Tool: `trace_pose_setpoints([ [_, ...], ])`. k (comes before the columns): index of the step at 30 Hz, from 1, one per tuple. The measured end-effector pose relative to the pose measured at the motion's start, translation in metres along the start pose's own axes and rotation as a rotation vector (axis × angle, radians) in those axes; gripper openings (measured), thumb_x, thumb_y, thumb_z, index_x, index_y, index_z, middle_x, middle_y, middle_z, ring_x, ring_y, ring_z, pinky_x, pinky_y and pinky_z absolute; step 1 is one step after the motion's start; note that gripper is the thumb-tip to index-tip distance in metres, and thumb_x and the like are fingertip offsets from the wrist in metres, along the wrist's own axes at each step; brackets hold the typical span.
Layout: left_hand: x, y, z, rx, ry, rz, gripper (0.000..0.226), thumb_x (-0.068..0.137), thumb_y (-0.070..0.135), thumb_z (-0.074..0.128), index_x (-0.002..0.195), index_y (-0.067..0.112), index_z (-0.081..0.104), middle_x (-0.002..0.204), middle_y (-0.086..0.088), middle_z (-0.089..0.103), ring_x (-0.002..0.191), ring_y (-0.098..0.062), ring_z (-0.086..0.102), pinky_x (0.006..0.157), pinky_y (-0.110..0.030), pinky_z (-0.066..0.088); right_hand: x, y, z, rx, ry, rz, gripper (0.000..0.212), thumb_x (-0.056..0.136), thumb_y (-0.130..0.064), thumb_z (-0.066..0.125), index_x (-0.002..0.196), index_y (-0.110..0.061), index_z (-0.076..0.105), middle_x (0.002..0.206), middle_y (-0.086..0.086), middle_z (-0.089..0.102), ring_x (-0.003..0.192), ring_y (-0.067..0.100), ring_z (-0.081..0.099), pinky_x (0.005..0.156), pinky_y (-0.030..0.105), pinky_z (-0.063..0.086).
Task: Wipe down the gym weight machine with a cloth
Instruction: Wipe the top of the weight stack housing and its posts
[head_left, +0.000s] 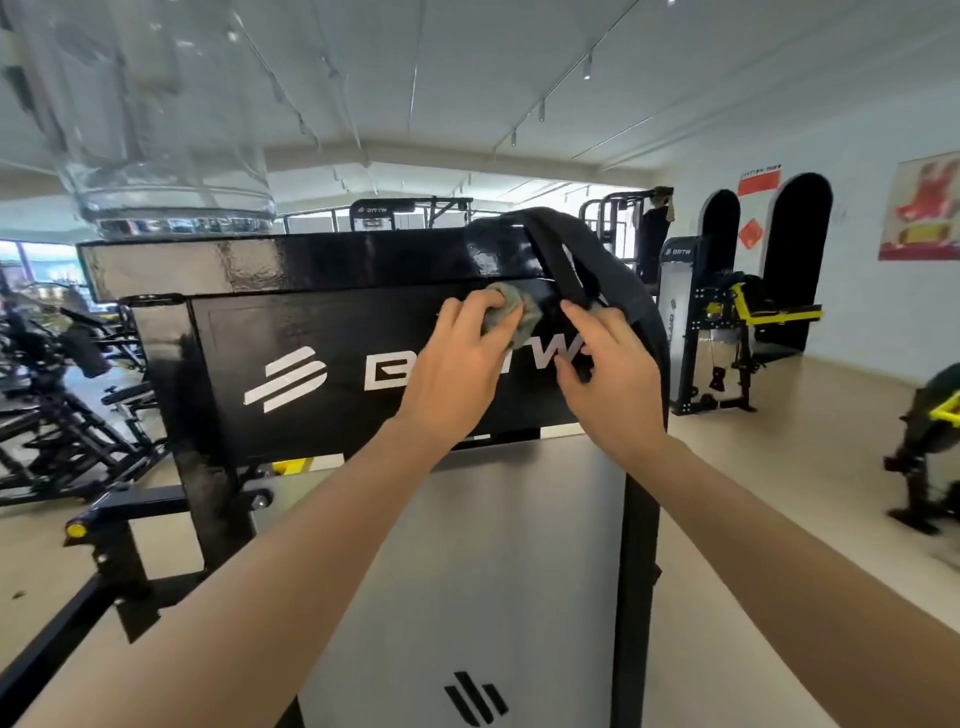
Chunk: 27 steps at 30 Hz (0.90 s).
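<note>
The weight machine's black top housing (291, 332) with white lettering fills the middle, above a grey shroud panel (493, 545). My left hand (457, 364) grips a bunched grey-green cloth (511, 317) against the housing's upper right, just under the top edge. A black strap (597, 270) hangs over the housing's right corner. My right hand (608, 384) pinches this strap beside the cloth, with its fingers curled at the strap's lower part.
A clear plastic bottle (171, 156) stands on the housing's top left. Other black and yellow machines stand at left (62, 395) and right (727, 332). A person (655, 228) stands far behind. Beige floor (805, 441) lies open to the right.
</note>
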<state>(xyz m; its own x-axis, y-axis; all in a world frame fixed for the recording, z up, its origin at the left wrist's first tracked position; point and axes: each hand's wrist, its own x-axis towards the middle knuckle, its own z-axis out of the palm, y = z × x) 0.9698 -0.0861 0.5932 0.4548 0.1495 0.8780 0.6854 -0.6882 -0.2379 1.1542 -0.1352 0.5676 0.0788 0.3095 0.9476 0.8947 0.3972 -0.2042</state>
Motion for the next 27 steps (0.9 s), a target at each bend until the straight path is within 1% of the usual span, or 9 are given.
trace_pose_setpoints([
  [3, -0.007, -0.004, -0.001, 0.006, -0.001, 0.004, 0.051, 0.089, 0.002, 0.070, 0.139, 0.006, 0.057, 0.133, -0.018, 0.052, 0.110, -0.034, 0.052, 0.076, -0.045, 0.059, 0.003, -0.008, -0.010, 0.088, 0.084, -0.122, 0.032, 0.089, -0.005, 0.071, 0.121, -0.007, 0.070, 0.091, 0.004, 0.067, 0.061, 0.007, 0.054, 0.063, 0.030, 0.055],
  [6, -0.018, -0.013, -0.014, 0.009, 0.061, -0.060, 0.049, 0.089, 0.000, 0.070, 0.137, 0.003, 0.059, 0.128, -0.020, 0.055, 0.107, -0.036, 0.054, 0.076, -0.045, 0.059, 0.020, -0.029, -0.024, 0.129, 0.217, -0.203, 0.027, 0.089, -0.010, 0.073, 0.116, -0.004, 0.070, 0.086, 0.005, 0.061, 0.058, 0.004, 0.047, 0.058, 0.019, 0.048],
  [8, -0.019, -0.018, -0.022, 0.022, 0.086, -0.095, 0.050, 0.089, -0.001, 0.069, 0.138, 0.003, 0.059, 0.127, -0.021, 0.055, 0.106, -0.037, 0.054, 0.074, -0.045, 0.059, 0.037, -0.038, -0.030, 0.117, 0.271, -0.172, 0.035, 0.086, -0.016, 0.076, 0.118, -0.006, 0.067, 0.096, 0.010, 0.059, 0.073, 0.003, 0.049, 0.067, 0.015, 0.046],
  [10, -0.016, -0.022, -0.028, 0.031, 0.112, -0.129, 0.050, 0.090, 0.000, 0.068, 0.138, 0.004, 0.058, 0.128, -0.023, 0.054, 0.107, -0.038, 0.053, 0.074, -0.045, 0.058, 0.054, -0.038, -0.033, 0.054, 0.247, -0.099, 0.046, 0.083, -0.026, 0.078, 0.123, -0.010, 0.065, 0.108, 0.014, 0.056, 0.095, 0.016, 0.053, 0.079, 0.024, 0.048],
  [13, -0.009, -0.028, -0.032, 0.041, 0.143, -0.153, 0.050, 0.090, 0.001, 0.068, 0.139, 0.004, 0.058, 0.129, -0.023, 0.054, 0.108, -0.036, 0.052, 0.079, -0.042, 0.056, 0.071, -0.033, -0.034, -0.114, 0.188, -0.033, 0.062, 0.079, -0.048, 0.076, 0.132, -0.020, 0.060, 0.126, 0.013, 0.051, 0.116, 0.024, 0.039, 0.097, 0.039, 0.045],
  [18, -0.004, -0.028, -0.030, 0.036, 0.162, -0.145, 0.048, 0.091, 0.001, 0.069, 0.138, 0.004, 0.058, 0.128, -0.023, 0.054, 0.110, -0.035, 0.053, 0.082, -0.039, 0.054, 0.090, -0.037, -0.034, -0.327, -0.175, 0.121, 0.102, 0.077, -0.074, 0.064, 0.159, -0.035, 0.018, 0.162, 0.015, 0.018, 0.146, 0.040, 0.016, 0.119, 0.047, 0.019],
  [20, -0.003, -0.027, -0.028, 0.025, 0.172, -0.150, 0.048, 0.090, 0.000, 0.069, 0.137, 0.003, 0.059, 0.128, -0.023, 0.054, 0.110, -0.035, 0.053, 0.084, -0.038, 0.053, 0.095, -0.036, -0.031, -0.418, -0.269, 0.140, 0.101, 0.080, -0.076, 0.060, 0.159, -0.031, 0.016, 0.156, 0.018, 0.033, 0.146, 0.044, 0.018, 0.118, 0.049, 0.020],
  [22, -0.003, -0.027, -0.027, 0.013, 0.178, -0.152, 0.048, 0.090, 0.000, 0.069, 0.137, 0.003, 0.059, 0.128, -0.023, 0.054, 0.109, -0.035, 0.052, 0.084, -0.038, 0.052, 0.097, -0.031, -0.029, -0.498, -0.297, 0.089, 0.090, 0.084, -0.071, 0.058, 0.157, -0.029, 0.026, 0.142, 0.014, 0.053, 0.141, 0.044, 0.026, 0.112, 0.049, 0.027],
  [27, -0.002, -0.027, -0.023, -0.021, 0.183, -0.140, 0.050, 0.090, -0.001, 0.068, 0.139, 0.004, 0.058, 0.129, -0.022, 0.054, 0.109, -0.034, 0.051, 0.085, -0.036, 0.051, 0.106, -0.003, -0.042, -0.445, -0.237, -0.081, 0.053, 0.096, -0.046, 0.058, 0.146, -0.036, 0.046, 0.107, -0.002, 0.068, 0.123, 0.034, 0.035, 0.096, 0.045, 0.024],
])
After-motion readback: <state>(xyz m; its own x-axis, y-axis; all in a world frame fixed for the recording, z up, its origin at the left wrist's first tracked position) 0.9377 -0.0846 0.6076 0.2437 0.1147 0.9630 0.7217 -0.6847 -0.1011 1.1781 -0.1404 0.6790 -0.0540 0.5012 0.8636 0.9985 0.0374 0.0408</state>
